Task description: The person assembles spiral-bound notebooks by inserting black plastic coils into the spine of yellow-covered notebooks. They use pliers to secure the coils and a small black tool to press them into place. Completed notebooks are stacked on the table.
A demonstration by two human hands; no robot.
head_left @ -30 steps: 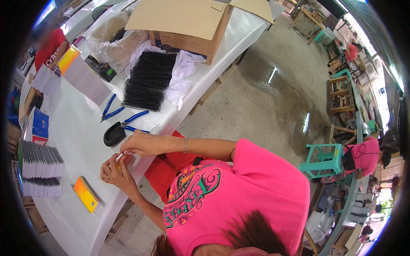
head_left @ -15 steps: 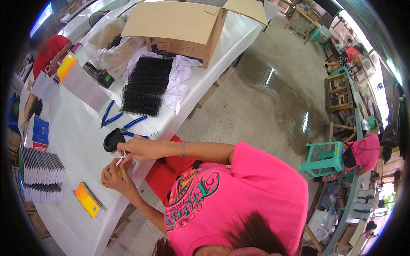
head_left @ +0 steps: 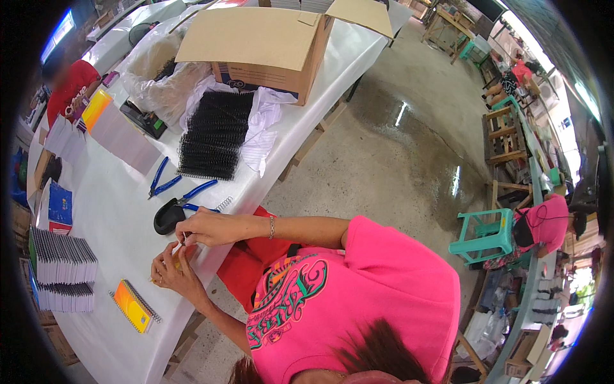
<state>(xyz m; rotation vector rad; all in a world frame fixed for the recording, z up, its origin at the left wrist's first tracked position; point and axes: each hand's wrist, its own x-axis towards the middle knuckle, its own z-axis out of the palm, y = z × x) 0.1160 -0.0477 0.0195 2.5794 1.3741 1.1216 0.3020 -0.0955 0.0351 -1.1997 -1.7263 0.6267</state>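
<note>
My left hand (head_left: 169, 272) is closed around a small yellow notebook (head_left: 177, 256) at the table edge, most of it hidden by the fingers. My right hand (head_left: 208, 228), with a bracelet at its wrist, pinches at the notebook's upper end; the small piece between its fingertips is too small to make out. Just beyond it are a black rounded holder (head_left: 169, 217) and blue-handled pliers (head_left: 199, 189), with a loose wire coil (head_left: 224, 203) beside them. A second pair of blue-handled pliers (head_left: 164, 182) lies farther off. Toward the near left rests a yellow-orange spiral notebook (head_left: 133, 307).
Black binding coils (head_left: 216, 137) lie heaped before an open cardboard box (head_left: 256, 38). Stacked spiral notebooks (head_left: 62, 259) and a pile of unbound paper (head_left: 121, 131) stand at left. Across the table is a person in red (head_left: 75, 83). A green stool (head_left: 483, 237) stands at right.
The view has shifted slightly. My right fingers have turned a little at the notebook's end, and the pale piece seen there before is now mostly covered. My left hand keeps its hold.
</note>
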